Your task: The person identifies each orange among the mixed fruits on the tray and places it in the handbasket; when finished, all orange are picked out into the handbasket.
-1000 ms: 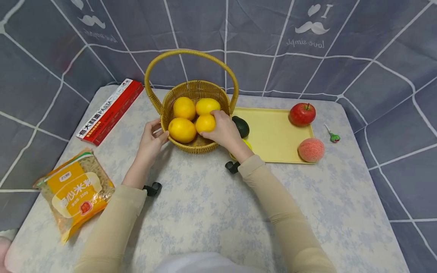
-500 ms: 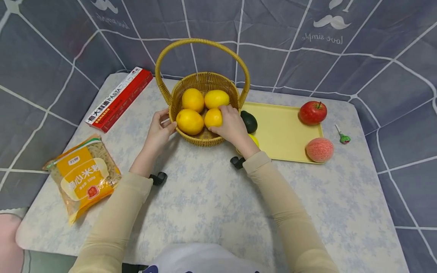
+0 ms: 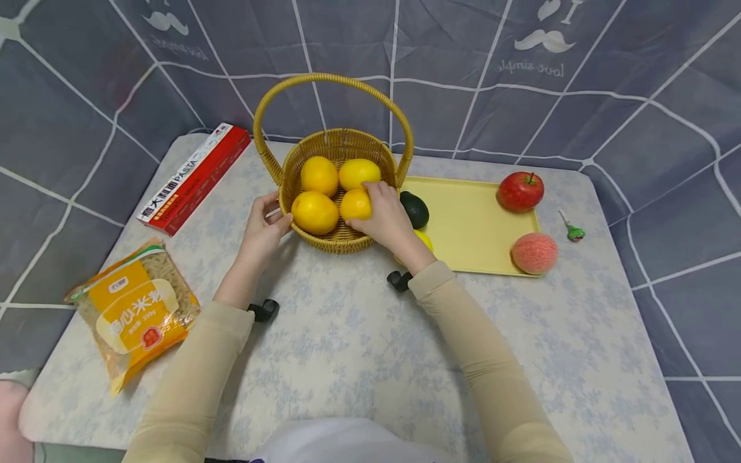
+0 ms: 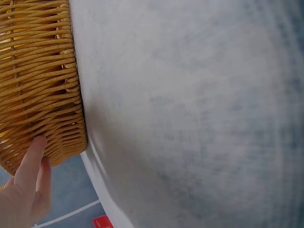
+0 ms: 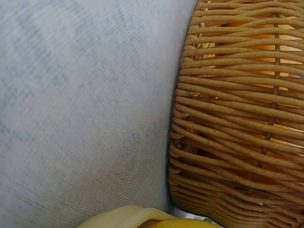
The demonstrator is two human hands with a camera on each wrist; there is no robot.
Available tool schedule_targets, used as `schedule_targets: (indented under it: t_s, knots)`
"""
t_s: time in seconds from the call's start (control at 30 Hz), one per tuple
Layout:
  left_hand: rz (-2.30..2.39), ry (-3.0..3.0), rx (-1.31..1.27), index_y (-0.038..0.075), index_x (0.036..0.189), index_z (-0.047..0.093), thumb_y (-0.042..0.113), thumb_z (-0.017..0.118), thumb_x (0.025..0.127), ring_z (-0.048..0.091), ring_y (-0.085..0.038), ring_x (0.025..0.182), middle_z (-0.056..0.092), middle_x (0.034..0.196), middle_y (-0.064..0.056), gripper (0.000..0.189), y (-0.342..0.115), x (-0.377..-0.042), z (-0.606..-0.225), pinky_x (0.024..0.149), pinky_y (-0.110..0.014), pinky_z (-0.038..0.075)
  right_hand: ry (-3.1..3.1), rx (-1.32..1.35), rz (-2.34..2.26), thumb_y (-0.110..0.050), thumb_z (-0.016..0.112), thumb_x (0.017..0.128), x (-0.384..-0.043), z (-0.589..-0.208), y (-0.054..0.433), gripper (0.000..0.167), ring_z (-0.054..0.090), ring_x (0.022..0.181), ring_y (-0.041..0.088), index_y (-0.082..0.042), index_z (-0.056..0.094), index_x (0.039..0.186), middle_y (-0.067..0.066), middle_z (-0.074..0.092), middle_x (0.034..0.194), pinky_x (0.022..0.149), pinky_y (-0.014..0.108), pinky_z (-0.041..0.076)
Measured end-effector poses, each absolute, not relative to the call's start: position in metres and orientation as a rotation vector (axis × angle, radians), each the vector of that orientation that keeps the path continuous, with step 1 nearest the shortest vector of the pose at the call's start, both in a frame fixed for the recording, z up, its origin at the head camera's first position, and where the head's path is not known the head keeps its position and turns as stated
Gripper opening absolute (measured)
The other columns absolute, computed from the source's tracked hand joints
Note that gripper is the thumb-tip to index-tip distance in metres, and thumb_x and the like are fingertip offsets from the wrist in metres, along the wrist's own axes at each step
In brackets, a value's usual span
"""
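Observation:
A wicker basket (image 3: 341, 244) with a tall arched handle stands at the back of the table. Inside lie a lemon (image 3: 360, 173), an orange (image 3: 319, 176) and a larger yellow-orange fruit (image 3: 315, 213). My right hand (image 3: 389, 217) reaches over the basket's right rim and grips a small orange (image 3: 356, 204), its right side hidden by the fingers. At the left rim, my left hand (image 3: 262, 226) holds the basket, thumb at the edge and fingers against the outside. In the left wrist view, fingertips (image 4: 39, 142) touch the woven wall. The right wrist view shows only the basket's outside, no fingers.
Right of the basket, a yellow tray (image 3: 463, 225) bears an avocado (image 3: 414, 209), a partly hidden yellow fruit (image 3: 424, 240), a red apple (image 3: 520, 191) and a peach (image 3: 534, 253). A lollipop (image 3: 573, 230) lies beyond. A pasta box (image 3: 197, 180) and noodle bag (image 3: 136, 312) lie left.
The head view has shifted slightly. Both hands keep their places, the left at the basket's rim and the right on the small orange; the fruits look unmoved.

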State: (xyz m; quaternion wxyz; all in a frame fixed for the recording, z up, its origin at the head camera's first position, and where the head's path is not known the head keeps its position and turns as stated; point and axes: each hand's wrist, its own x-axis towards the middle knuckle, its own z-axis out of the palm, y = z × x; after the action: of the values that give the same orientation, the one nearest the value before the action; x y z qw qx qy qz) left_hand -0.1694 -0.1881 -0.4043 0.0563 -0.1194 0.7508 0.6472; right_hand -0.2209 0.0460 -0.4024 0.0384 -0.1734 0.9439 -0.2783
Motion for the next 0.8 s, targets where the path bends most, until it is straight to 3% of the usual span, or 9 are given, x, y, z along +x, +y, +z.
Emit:
schedule_targets:
  t_s: [0.47,0.7,0.8]
  knots:
    - [1.959,2.281,-0.355,0.010,0.155,0.018,0.012,0.047,0.103,0.037,-0.026,0.143,0.027,0.156,-0.015,0.060,-0.192,-0.170,-0.406,0.112,-0.041,0.044,2.829,-0.540,-1.108,-0.039,0.073,0.088,-0.196,-0.380,0.064,0.069,0.041,0.135,0.026,-0.011,0.045,0.145,0.010,0.046,0.144,0.114,0.042,0.040]
    - [1.947,2.268,-0.384,0.011,0.156,0.016,0.013,0.047,0.103,0.036,-0.026,0.143,0.025,0.158,-0.015,0.061,-0.197,-0.165,-0.407,0.113,-0.042,0.043,2.701,-0.461,-1.385,-0.036,0.072,0.090,-0.182,-0.376,0.085,0.060,0.053,0.123,0.030,-0.015,0.050,0.142,0.005,0.050,0.142,0.104,0.042,0.048]
    - [1.945,2.262,-0.402,0.011,0.156,0.016,0.014,0.047,0.104,0.035,-0.027,0.144,0.024,0.158,-0.015,0.061,-0.199,-0.161,-0.408,0.113,-0.042,0.043,2.671,-0.424,-1.451,-0.036,0.073,0.089,-0.178,-0.377,0.097,0.058,0.053,0.127,0.026,-0.016,0.053,0.141,0.003,0.051,0.142,0.108,0.040,0.047]
